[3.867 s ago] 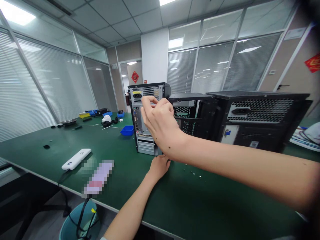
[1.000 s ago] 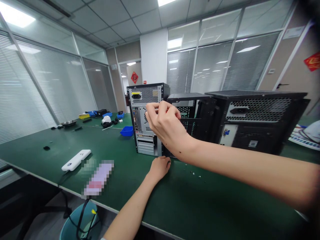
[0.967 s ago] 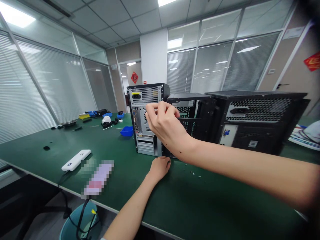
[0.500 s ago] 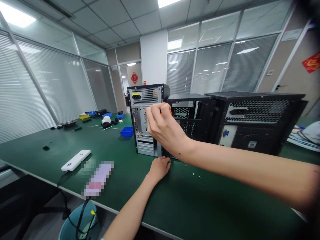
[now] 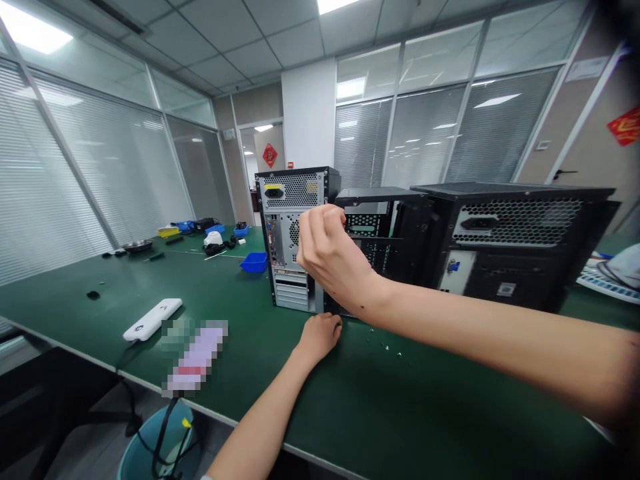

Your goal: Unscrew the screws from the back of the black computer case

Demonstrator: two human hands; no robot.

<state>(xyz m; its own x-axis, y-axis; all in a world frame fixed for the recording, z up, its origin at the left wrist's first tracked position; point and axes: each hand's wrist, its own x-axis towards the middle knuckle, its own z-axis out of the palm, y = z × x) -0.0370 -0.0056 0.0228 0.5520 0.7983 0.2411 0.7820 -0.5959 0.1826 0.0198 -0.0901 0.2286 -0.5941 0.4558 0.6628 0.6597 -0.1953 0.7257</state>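
A computer case point(image 5: 291, 293) stands upright, its silver rear panel facing me. In front of its right edge, my right hand point(image 5: 327, 247) is closed around an orange handle point(image 5: 343, 217) that looks like a screwdriver's; nearly all of it is hidden by the fingers. Low down, my left hand point(image 5: 320, 333) rests on the table with curled fingers against the case's bottom right corner. Several tiny shiny pieces, apparently screws point(image 5: 387, 347), lie to its right. A black open case point(image 5: 415, 233) adjoins on the right, partly behind my right hand.
Another black case point(image 5: 505, 260) stands farther right on the green table point(image 5: 240, 360). A white power bank point(image 5: 153, 320) and a blurred-out flat object point(image 5: 200, 357) lie left. Blue trays point(image 5: 254, 263) sit farther back. Below the edge is a teal bin point(image 5: 145, 447) with cables.
My right hand has turned slightly and shifted a little to the right, so less of the orange handle shows. The left hand holds its place by the case's bottom corner.
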